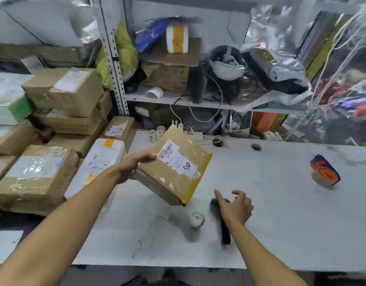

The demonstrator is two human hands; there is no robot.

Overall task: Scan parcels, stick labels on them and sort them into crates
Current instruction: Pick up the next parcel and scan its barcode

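My left hand (134, 164) grips a brown cardboard parcel (173, 178) by its left edge and holds it tilted above the white table (281, 213). A white shipping label (178, 159) with a barcode and handwritten marks faces up on the parcel. My right hand (235, 207) hovers with fingers spread just over a black handheld scanner (224, 230) that lies on the table. I cannot tell whether it touches the scanner. A small roll of labels (197, 219) stands left of the scanner.
Stacked cardboard parcels (39, 172) and a white parcel (99, 162) fill the left side. A blue and orange tape dispenser (325, 170) sits at the table's right. Cluttered metal shelves (178, 100) with cables and bags stand behind the table.
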